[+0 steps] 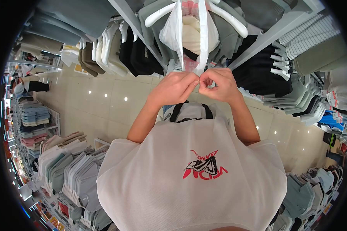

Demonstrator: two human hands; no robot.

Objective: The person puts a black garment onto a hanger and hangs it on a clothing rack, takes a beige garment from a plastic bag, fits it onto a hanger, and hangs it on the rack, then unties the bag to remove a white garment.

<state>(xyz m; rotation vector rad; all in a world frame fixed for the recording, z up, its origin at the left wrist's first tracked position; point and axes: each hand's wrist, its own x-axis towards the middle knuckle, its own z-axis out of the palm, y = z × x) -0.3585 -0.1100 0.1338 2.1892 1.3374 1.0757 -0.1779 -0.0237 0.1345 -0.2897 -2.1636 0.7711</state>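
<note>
My left hand and my right hand meet at the fingertips in front of my chest, both closed in a pinch. Two white strips, the handles of a thin white plastic bag, run down to my fingertips. What lies right between the fingers is mostly hidden. Inside the bag shows a cream-coloured soft item, with pinkish-red print on the bag above and below it. A white clothes hanger with a grey-green garment is behind the bag.
Black garments hang to the right, and light and dark ones at upper left. Grey rack bars slant on both sides. More hanging clothes stand at lower left. A person is far left on the tiled floor.
</note>
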